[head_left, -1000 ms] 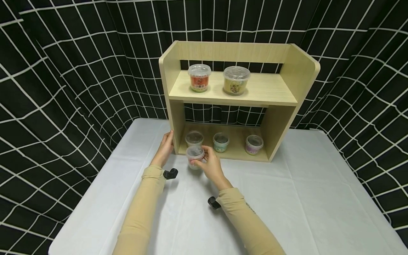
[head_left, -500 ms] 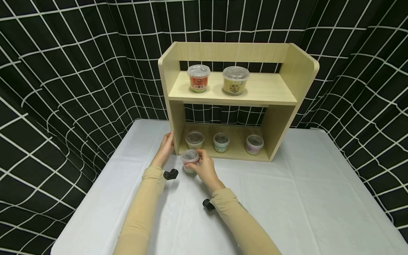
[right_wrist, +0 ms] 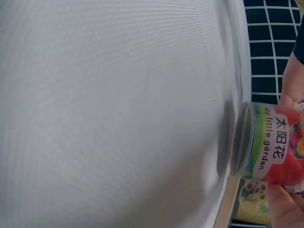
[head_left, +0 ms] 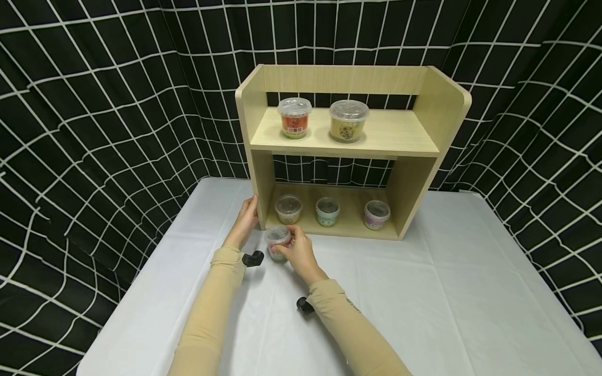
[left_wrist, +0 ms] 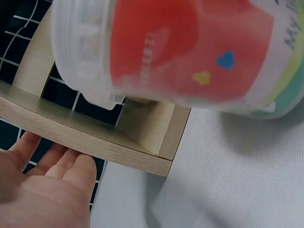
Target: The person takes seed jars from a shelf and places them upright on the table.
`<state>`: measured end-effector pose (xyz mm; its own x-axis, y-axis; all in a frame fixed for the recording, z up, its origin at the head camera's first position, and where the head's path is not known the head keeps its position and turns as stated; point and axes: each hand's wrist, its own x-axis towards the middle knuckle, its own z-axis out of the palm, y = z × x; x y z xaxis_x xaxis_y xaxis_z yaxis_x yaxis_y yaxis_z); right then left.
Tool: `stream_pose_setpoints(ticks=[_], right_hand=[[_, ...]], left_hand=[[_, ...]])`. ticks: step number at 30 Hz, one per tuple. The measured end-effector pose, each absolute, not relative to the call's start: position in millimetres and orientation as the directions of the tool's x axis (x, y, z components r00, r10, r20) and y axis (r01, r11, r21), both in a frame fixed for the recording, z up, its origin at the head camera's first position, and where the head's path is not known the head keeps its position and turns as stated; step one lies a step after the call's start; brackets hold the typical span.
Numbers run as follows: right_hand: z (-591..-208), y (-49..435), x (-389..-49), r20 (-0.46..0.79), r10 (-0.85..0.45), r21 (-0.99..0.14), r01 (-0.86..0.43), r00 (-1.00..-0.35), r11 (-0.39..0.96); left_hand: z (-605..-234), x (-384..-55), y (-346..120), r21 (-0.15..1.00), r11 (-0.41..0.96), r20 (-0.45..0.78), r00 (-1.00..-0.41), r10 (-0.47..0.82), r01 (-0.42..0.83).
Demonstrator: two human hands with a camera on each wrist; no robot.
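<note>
My right hand (head_left: 302,256) grips a small clear-lidded plastic cup (head_left: 278,241) by its side, in front of the shelf's lower left corner. In the right wrist view the cup (right_wrist: 273,147) shows a red and green label reading "My little garden". It looms large across the left wrist view, lid towards the left. My left hand (head_left: 243,222) rests with extended fingers against the outer left side of the pale wooden shelf (head_left: 345,73). Behind the held cup, a cup with a pale yellowish label (head_left: 288,210) stands on the lower board.
On the lower board also stand a green-labelled cup (head_left: 327,213) and a purple-labelled cup (head_left: 376,215). The upper board carries a red cup (head_left: 294,119) and a wider yellow cup (head_left: 348,121). A white cloth (head_left: 400,297) covers the table; black gridded curtains (head_left: 117,94) surround it.
My right hand has brought the held cup left and slightly nearer to me, uncovering more of the cup behind it. My left hand stays at the shelf's side.
</note>
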<state>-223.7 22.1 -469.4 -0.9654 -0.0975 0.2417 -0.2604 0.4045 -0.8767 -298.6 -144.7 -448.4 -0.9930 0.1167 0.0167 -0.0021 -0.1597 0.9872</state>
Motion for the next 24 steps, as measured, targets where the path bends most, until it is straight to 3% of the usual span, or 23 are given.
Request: stream_pose_setpoints(ticks=[11,24], right_hand=[[-474,22,-224,0.252,-0.095,-0.872,-0.269,-0.963,0.408],[-480,22,-222,0.264,-0.093,-0.874,-0.279,-0.96,0.398]], left_hand=[[-431,-286,-144,0.987,-0.155,-0.003,-0.985,0.173,-0.031],[-449,-298,-145,0.989,-0.151,0.016,-0.992,0.125,-0.003]])
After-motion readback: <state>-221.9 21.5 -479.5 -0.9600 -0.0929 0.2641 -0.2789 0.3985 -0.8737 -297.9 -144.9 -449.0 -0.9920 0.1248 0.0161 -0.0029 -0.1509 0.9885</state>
